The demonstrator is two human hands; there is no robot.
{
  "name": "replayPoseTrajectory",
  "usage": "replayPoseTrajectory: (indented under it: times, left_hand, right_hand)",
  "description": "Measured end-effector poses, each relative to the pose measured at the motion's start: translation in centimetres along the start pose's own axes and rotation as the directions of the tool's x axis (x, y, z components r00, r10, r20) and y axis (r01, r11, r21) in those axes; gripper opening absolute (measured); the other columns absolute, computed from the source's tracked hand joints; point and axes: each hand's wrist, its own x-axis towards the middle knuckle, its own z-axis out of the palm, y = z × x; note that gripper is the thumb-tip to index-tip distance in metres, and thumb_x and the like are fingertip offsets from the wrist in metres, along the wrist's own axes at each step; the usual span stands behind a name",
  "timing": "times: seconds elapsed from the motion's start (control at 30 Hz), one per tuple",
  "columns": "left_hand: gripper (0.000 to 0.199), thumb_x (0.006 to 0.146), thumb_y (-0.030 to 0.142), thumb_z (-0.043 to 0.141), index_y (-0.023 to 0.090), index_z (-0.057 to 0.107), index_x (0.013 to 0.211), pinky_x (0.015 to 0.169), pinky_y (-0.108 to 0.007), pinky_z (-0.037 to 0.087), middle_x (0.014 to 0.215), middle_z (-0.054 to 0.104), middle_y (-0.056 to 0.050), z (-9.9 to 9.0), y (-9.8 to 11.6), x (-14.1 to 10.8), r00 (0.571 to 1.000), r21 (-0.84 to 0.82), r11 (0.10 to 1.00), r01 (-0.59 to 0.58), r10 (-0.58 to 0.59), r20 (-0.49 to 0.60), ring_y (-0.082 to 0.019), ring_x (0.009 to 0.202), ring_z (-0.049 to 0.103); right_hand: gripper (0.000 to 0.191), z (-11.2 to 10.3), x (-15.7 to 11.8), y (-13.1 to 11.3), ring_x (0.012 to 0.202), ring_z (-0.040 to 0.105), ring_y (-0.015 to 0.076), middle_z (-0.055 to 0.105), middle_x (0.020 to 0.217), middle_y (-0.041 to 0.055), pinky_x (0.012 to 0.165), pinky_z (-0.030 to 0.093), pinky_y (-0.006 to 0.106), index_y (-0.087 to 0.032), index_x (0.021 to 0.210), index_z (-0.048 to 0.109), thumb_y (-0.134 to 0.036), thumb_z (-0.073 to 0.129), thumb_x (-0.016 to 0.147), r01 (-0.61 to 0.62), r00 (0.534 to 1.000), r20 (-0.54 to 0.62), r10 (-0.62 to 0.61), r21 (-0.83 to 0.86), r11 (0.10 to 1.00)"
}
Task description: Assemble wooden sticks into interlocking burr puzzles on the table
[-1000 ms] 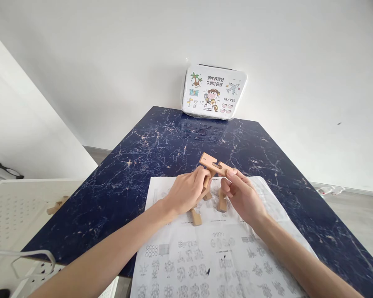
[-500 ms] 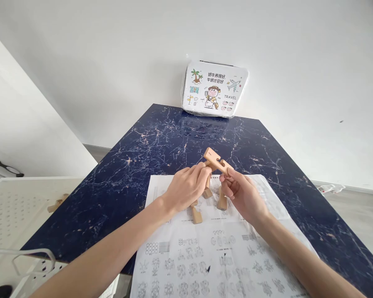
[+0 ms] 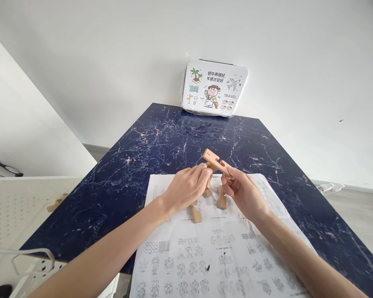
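Note:
My right hand (image 3: 245,191) pinches the near end of a notched wooden puzzle piece (image 3: 211,156), which slants up to the left above the paper. Closed beside it, my left hand (image 3: 187,187) grips a second wooden piece (image 3: 214,166) lying under the first; most of that one is hidden by fingers. The two pieces touch or nearly touch at the notch; I cannot tell if they interlock. Below my hands, several more wooden pieces (image 3: 221,199) lie on a printed instruction sheet (image 3: 211,231), one of them (image 3: 197,214) partly covered by my left hand.
A dark blue marbled table (image 3: 136,153) carries the sheet. At its far edge a white cartoon-printed case (image 3: 214,89) in clear plastic leans on the wall. To the left are a white perforated surface (image 3: 12,215), a wooden object (image 3: 57,203) and a white cable (image 3: 34,251).
Almost nothing differs. Both hands keep their hold, and the upper puzzle piece has tipped very slightly lower at its far end.

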Motion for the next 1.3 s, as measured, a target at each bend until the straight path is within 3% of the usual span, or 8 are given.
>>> replayPoseTrajectory:
  times: [0.6, 0.97, 1.17, 1.3]
  left_hand:
    - [0.019, 0.107, 0.003, 0.034, 0.018, 0.045, 0.108, 0.059, -0.029, 0.052, 0.083, 0.064, 0.000, 0.5, -0.1, -0.2, 0.999, 0.002, 1.000, -0.030, 0.030, 0.018, -0.015, 0.067, 0.064]
    - [0.012, 0.111, 0.011, 0.039, 0.019, 0.045, 0.104, 0.057, -0.027, 0.051, 0.078, 0.064, 0.001, 0.4, 0.1, -0.2, 1.000, -0.055, 0.998, 0.008, -0.009, -0.027, -0.013, 0.068, 0.065]
    - [0.004, 0.112, 0.019, 0.042, 0.020, 0.044, 0.109, 0.058, -0.026, 0.050, 0.083, 0.072, 0.000, 0.3, 0.2, -0.2, 0.994, -0.084, 0.990, 0.112, -0.113, -0.008, -0.014, 0.069, 0.072]
    - [0.009, 0.115, 0.029, 0.039, 0.020, 0.041, 0.115, 0.048, -0.024, 0.040, 0.071, 0.071, 0.005, 0.6, 0.2, -0.4, 0.974, -0.120, 0.967, 0.226, -0.221, 0.049, -0.013, 0.054, 0.069]
  right_hand:
    - [0.038, -0.1, 0.2, -1.1, 0.048, 0.035, 0.0102, 0.047, 0.054, -0.0028, 0.049, 0.036, 0.028, -0.020, 0.066, 0.066, -0.048, 0.078, 0.089, -0.125, 0.992, 0.021, 0.124, 0.084, 0.989]
    - [0.037, -0.2, 0.4, 0.2, 0.048, 0.039, 0.0078, 0.061, 0.070, 0.0005, 0.039, 0.033, 0.023, -0.018, 0.072, 0.065, -0.048, 0.079, 0.089, -0.248, 0.966, 0.091, 0.240, 0.091, 0.964]
    - [0.040, -0.4, 0.4, 0.2, 0.047, 0.039, 0.0089, 0.054, 0.060, -0.0012, 0.041, 0.033, 0.023, -0.019, 0.070, 0.065, -0.051, 0.075, 0.092, -0.248, 0.965, 0.103, 0.243, 0.044, 0.968]
    - [0.041, -0.4, 0.3, 0.1, 0.047, 0.037, 0.0091, 0.052, 0.058, -0.0014, 0.041, 0.031, 0.024, -0.019, 0.071, 0.065, -0.051, 0.071, 0.095, -0.218, 0.971, 0.101, 0.216, 0.007, 0.976]
